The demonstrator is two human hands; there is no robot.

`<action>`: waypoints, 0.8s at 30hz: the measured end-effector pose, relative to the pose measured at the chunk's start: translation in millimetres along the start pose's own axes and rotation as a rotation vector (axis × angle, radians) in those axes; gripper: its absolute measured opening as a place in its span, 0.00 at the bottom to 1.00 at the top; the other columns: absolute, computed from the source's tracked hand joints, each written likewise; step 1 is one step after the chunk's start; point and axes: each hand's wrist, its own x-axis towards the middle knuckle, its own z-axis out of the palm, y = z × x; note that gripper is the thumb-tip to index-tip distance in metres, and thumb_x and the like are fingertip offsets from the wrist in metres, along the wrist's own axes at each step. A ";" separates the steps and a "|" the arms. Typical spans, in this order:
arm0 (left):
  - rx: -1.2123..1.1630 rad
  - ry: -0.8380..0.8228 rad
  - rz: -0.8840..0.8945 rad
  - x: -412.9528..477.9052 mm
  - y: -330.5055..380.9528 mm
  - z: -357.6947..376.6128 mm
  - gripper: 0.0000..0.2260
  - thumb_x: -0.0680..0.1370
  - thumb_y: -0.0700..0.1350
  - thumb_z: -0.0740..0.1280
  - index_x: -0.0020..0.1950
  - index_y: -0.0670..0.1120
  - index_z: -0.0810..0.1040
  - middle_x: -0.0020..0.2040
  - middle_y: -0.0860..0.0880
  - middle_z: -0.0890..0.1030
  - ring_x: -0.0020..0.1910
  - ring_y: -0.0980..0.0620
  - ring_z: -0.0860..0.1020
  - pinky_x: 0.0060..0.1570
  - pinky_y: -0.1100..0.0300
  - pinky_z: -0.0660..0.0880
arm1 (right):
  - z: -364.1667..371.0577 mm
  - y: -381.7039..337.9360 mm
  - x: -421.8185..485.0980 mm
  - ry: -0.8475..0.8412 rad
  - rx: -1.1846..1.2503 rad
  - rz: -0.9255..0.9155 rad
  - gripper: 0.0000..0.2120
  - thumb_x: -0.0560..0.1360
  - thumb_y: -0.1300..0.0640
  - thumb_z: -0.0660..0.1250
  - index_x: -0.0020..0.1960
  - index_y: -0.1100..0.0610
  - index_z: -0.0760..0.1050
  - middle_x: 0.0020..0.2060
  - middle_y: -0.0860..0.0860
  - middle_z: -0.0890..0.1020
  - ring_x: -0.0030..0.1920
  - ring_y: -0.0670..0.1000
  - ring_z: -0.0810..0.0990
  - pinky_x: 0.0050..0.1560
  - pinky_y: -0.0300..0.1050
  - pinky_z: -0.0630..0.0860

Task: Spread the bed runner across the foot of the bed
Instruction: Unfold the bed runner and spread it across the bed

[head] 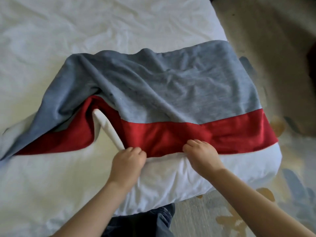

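Your left hand (pixel 127 159) and right hand (pixel 201 153) sit close together, fingers curled, each pinching the red near hem of the bed runner (pixel 171 86). The runner lies rumpled at the corner of the bed (pixel 51 40). Its right end drapes over the side edge. Its left end is bunched, white lining turned up. Bare bedding lies open to the left and beyond.

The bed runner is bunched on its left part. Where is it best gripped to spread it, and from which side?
Probably its red near edge, left of the turned-up white underside, coming from the near side of the bed. There the bed runner lies bunched and slanted; its right part lies flat. The left hand and right hand pinch this edge near the middle.
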 end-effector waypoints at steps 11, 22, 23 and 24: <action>-0.246 0.149 0.028 -65.7 -56.9 7.3 0.19 0.65 0.32 0.68 0.54 0.43 0.81 0.47 0.47 0.81 0.44 0.47 0.80 0.43 0.54 0.79 | -17.6 -61.6 14.7 -0.093 0.145 0.153 0.13 0.59 0.60 0.69 0.43 0.53 0.80 0.37 0.46 0.78 0.40 0.53 0.80 0.32 0.42 0.73; 0.073 0.249 -0.675 -184.2 -258.4 -4.1 0.24 0.70 0.39 0.71 0.66 0.41 0.72 0.60 0.39 0.75 0.58 0.39 0.75 0.54 0.46 0.73 | -41.9 -313.7 186.3 0.172 0.282 -0.475 0.16 0.70 0.65 0.62 0.56 0.59 0.79 0.48 0.56 0.80 0.47 0.59 0.79 0.41 0.52 0.77; 0.098 0.245 -0.704 -193.8 -270.3 -3.7 0.24 0.70 0.39 0.71 0.65 0.42 0.72 0.61 0.40 0.75 0.57 0.40 0.74 0.53 0.47 0.72 | -42.3 -328.8 199.9 0.186 0.278 -0.466 0.18 0.70 0.64 0.60 0.58 0.59 0.78 0.51 0.56 0.80 0.50 0.59 0.79 0.44 0.51 0.77; 0.115 0.248 -0.723 -202.1 -281.1 -3.1 0.24 0.69 0.39 0.71 0.64 0.42 0.72 0.60 0.40 0.75 0.56 0.40 0.74 0.51 0.48 0.72 | -42.8 -341.6 213.4 0.185 0.268 -0.448 0.20 0.70 0.63 0.58 0.61 0.58 0.76 0.55 0.56 0.79 0.54 0.59 0.78 0.47 0.52 0.76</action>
